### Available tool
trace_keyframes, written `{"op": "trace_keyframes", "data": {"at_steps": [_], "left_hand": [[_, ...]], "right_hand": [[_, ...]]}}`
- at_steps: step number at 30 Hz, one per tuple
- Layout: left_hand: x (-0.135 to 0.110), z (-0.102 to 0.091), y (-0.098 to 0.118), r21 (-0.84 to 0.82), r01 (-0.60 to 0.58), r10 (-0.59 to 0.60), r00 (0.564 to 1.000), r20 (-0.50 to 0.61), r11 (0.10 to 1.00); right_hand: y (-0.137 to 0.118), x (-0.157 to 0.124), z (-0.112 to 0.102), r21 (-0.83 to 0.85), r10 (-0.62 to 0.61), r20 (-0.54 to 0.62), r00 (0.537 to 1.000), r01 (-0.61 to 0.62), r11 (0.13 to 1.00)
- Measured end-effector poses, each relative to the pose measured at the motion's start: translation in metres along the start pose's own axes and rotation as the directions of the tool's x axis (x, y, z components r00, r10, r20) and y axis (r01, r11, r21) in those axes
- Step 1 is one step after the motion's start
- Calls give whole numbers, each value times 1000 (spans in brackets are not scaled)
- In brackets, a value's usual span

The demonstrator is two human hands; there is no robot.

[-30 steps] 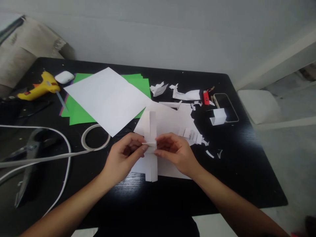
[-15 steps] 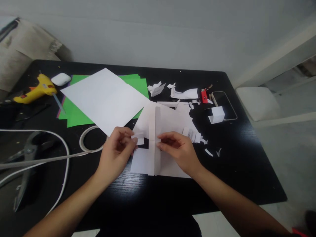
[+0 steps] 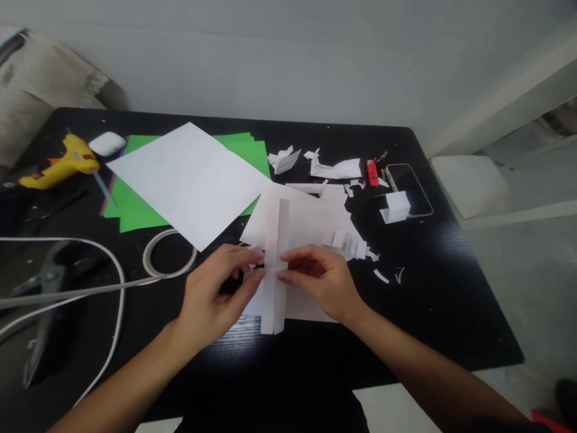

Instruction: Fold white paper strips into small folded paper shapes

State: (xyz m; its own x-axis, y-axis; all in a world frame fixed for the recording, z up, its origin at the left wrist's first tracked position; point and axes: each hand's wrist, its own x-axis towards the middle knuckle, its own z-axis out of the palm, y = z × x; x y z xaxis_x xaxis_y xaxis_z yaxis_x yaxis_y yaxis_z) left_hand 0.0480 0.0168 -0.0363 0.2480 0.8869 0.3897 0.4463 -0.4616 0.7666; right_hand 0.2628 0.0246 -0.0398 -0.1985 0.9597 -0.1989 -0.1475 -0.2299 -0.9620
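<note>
A long folded white paper strip (image 3: 275,294) stands lengthwise in front of me, with a crease running along it. My left hand (image 3: 220,288) has thumb and fingers at the strip's left edge, around its middle. From the other side my right hand (image 3: 324,279) pinches the right edge at about the same height. Under the strip lies a white paper sheet (image 3: 311,210) with cut edges. Several small folded paper pieces (image 3: 347,242) rest on that sheet, just beyond my right hand.
A white sheet (image 3: 189,186) lies over green sheets (image 3: 135,213). A yellow glue gun (image 3: 67,162), a white case (image 3: 107,144), a cable (image 3: 121,288) and pliers-like tool (image 3: 45,313) are at left. Paper scraps (image 3: 336,168), a red lighter (image 3: 372,172) and a phone (image 3: 410,186) lie right.
The folded strip has moved slightly left and toward me. My left hand has come to its left edge from beside it, while my right hand has shifted left with it.
</note>
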Motion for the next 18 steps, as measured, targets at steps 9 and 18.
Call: {"op": "trace_keyframes", "data": {"at_steps": [9,18], "left_hand": [[-1,8,3,-141,171,-166,985,46,975],[-5,4,4,-135,174,-176,984,-2,976]], "right_hand": [[0,-5,4,-54,-44,0,999,44,998],[1,-12,6,-118,-144,-80,986,134,984]]}}
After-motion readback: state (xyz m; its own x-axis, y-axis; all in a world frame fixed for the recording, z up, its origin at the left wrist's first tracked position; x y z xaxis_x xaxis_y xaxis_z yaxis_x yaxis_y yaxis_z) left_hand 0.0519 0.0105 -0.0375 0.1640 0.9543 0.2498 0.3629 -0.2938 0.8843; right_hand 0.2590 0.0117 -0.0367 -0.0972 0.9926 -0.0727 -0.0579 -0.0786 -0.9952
